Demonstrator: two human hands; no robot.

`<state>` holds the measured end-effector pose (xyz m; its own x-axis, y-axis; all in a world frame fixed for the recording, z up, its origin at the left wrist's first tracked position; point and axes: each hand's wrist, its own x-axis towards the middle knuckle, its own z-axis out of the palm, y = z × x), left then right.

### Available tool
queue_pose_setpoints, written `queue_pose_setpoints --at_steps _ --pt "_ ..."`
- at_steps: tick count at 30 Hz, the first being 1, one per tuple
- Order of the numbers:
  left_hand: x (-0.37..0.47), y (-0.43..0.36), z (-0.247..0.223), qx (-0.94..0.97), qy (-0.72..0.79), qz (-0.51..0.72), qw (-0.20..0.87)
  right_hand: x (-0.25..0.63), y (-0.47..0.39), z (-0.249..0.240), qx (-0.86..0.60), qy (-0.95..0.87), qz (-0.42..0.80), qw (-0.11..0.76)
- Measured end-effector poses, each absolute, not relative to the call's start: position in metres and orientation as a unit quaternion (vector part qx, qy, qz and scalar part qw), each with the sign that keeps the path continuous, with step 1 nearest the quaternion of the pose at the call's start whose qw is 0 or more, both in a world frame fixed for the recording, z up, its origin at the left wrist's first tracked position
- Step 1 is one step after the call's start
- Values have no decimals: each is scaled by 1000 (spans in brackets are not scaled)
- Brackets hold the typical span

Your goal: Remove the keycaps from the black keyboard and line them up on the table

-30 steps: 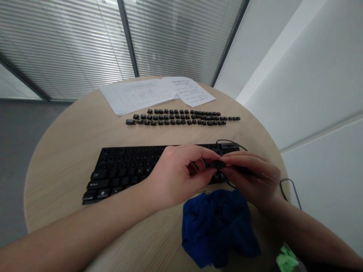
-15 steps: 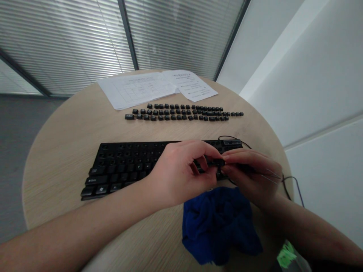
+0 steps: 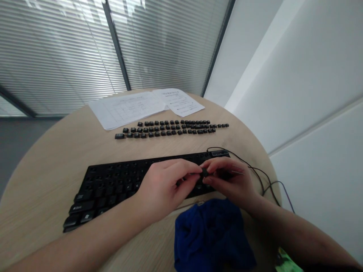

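Over the right part of a black keyboard (image 3: 113, 170), my two hands meet at a small black keycap (image 3: 204, 172). My right hand (image 3: 234, 183) pinches the keycap between thumb and fingertips. Thin metal wires (image 3: 238, 172) stick out from the same hand; what they belong to is hidden in the palm. My left hand (image 3: 166, 187) is closed, its thumb and fingertips at the keycap's left side. Many key positions in the keyboard's upper rows lack caps, while lower-left keys have theirs. A crumpled blue cloth (image 3: 211, 234) lies in front of the keyboard.
Several loose keycaps (image 3: 157, 133) stand in three rows behind the keyboard. Printed sheets (image 3: 127, 109) lie at the far side of the round wooden table (image 3: 51, 147). A black cable (image 3: 263, 175) runs off to the right. Something green (image 3: 286, 262) shows at the bottom right.
The view has shifted, so the table and its things sit lower and further left. My right hand has turned, and the keycap is now tilted up between the fingertips of both hands.
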<state>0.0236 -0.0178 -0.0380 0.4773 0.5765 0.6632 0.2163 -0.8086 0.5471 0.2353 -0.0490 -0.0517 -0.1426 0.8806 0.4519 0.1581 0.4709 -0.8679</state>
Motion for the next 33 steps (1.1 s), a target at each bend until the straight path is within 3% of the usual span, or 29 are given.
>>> queue_pose_setpoints --at_steps 5,11,13,20,33 --pt "19 -10 -40 854 263 415 172 268 -31 -39 -442 -690 302 487" --pt "4 15 -45 907 355 213 83 361 56 -20 -612 -719 87 318" --pt "0 22 -51 913 362 176 73 381 85 -23 -636 -712 83 285" --pt "-7 21 -70 924 343 156 62 388 129 -53 -632 -687 129 334" --pt "-28 18 -77 927 353 114 58 382 133 -86 -591 -746 105 289"
